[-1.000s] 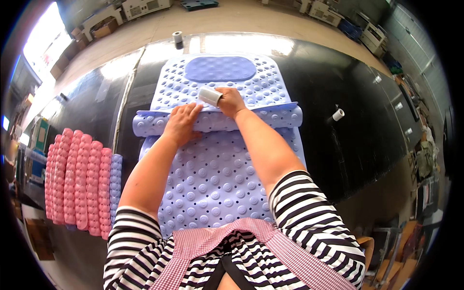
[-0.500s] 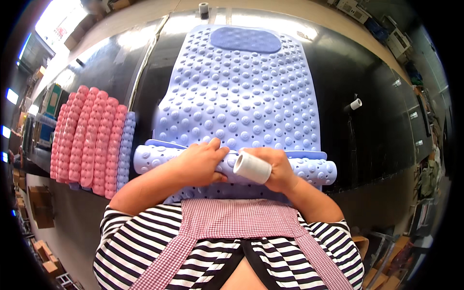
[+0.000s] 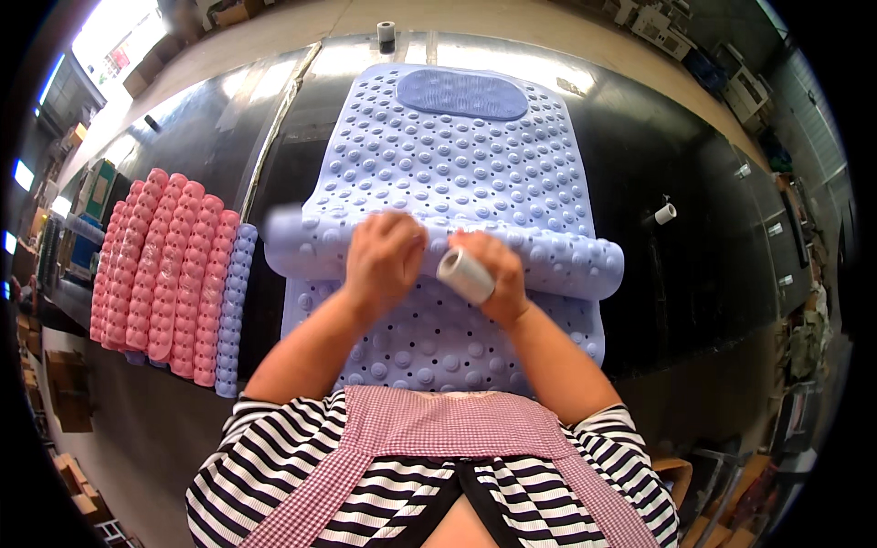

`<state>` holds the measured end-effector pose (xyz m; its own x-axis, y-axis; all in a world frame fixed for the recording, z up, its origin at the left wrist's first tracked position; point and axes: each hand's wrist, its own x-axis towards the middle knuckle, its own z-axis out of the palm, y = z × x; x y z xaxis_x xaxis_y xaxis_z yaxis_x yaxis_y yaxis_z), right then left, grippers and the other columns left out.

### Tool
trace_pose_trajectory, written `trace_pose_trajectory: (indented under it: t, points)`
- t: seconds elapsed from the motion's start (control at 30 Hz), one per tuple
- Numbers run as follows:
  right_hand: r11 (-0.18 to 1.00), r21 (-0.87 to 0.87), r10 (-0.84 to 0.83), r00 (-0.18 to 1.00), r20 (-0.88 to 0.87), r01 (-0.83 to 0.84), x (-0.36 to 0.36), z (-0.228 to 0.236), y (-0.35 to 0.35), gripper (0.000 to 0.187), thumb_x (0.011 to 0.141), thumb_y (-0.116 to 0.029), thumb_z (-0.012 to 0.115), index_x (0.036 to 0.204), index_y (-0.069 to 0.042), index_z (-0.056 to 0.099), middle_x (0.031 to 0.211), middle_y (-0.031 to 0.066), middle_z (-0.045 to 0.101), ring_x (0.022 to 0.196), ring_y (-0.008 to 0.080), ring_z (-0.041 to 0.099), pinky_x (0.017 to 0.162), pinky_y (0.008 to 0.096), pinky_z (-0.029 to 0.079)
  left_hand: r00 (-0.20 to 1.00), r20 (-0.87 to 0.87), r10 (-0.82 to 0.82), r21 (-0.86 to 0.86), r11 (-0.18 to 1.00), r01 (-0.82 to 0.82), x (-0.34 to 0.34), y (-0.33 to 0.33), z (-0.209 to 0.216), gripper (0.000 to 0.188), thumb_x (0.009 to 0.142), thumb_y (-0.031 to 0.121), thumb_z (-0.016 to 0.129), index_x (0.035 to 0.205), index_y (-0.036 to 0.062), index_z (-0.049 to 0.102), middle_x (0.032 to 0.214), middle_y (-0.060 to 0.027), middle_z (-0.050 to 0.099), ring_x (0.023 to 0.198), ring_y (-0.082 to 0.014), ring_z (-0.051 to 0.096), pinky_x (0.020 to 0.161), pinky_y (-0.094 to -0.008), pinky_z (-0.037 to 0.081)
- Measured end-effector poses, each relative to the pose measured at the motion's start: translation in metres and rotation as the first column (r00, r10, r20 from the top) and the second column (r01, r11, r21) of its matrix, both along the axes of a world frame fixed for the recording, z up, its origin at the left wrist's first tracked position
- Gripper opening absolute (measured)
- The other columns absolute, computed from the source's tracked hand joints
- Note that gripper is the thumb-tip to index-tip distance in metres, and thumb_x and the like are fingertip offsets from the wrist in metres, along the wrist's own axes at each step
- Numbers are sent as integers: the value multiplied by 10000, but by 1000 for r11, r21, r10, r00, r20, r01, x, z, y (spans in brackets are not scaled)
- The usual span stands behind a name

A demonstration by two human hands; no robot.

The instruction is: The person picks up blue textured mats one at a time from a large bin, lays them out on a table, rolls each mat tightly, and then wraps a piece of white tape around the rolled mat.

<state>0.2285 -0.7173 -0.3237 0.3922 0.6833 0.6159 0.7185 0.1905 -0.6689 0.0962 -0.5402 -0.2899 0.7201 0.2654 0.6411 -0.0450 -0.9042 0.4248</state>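
Observation:
A pale blue bath mat (image 3: 457,173) covered in round bumps lies lengthwise in front of me, with a darker blue oval patch (image 3: 461,95) at its far end. Across its middle runs a thick rolled-up part (image 3: 566,262), its left end blurred. My left hand (image 3: 384,260) is closed against this roll, fingers curled; whatever they pinch is hidden. Just to its right, my right hand (image 3: 498,279) grips a small roll of clear wrapping film (image 3: 466,276), its knuckles against the mat roll. More bumpy blue mat shows beneath and nearer to me.
Several rolled pink mats (image 3: 164,265) and a rolled blue one (image 3: 236,306) lie side by side at the left. Small white rolls stand on the black table (image 3: 694,283), one at the far edge (image 3: 386,36) and another at the right (image 3: 665,214). Cardboard boxes (image 3: 68,388) sit lower left.
The rolled part of the mat has moved away from me, exposing bumpy mat on the near side. Both hands have gone forward with it, the right still holding the film roll.

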Motion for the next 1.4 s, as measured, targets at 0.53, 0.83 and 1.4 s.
trace_pose_trajectory:
  t: [0.53,0.83,1.4]
  points:
    - [995,-67,-91,976,-196,80,154,33,127,191,855,-120,721,1027,-55,774,934,92,773,863,166,732,787,320,565,811,-584,28,206,972,115,164,119,-16,1116,649,447,911,1523,38,351,1565,-166,395,1504,-331,291,1248,-446,211]
    - [971,-140,-153,955,253,192,122,-10,101,269,846,-106,701,1108,-70,751,1237,139,712,1226,284,639,1113,426,418,690,-723,29,180,972,148,216,125,-8,851,678,362,876,1395,81,513,1334,-156,605,1263,-349,559,1088,-442,421]
    - [981,-28,-125,510,-851,193,-14,-18,-174,418,930,-338,606,1089,37,701,1051,182,744,990,294,728,958,445,548,877,-478,50,-47,996,-82,42,21,73,707,646,374,923,1193,34,631,1055,-186,699,1036,-372,674,905,-459,507]
